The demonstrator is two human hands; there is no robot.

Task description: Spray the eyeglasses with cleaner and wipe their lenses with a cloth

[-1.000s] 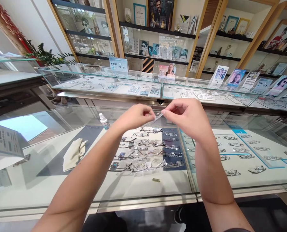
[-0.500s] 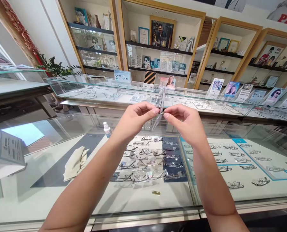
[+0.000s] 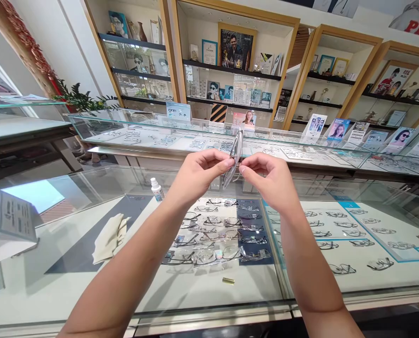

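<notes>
A pair of glasses (image 3: pixel 236 152) is held up edge-on above the glass counter. My left hand (image 3: pixel 204 171) pinches it at the middle from the left, thumb and fingers closed. From the other side, my right hand (image 3: pixel 266 173) pinches it too, its thumb and forefinger together by the frame. The far parts of the glasses are thin and hard to make out. Below my hands, several eyeglass frames (image 3: pixel 213 234) lie in rows in the display case. A white spray bottle (image 3: pixel 156 189) stands left of my left forearm.
A cream cloth (image 3: pixel 110 237) lies on the counter at left, near a white sign stand (image 3: pixel 10 223). A small gold piece (image 3: pixel 228 281) shows near the front. Another glass showcase (image 3: pixel 195 126) with small signs runs behind, before wooden shelves (image 3: pixel 236 65).
The glasses have turned and tilted slightly between my fingers, their top edge shifting a little right. Both hands keep almost the same place and grip.
</notes>
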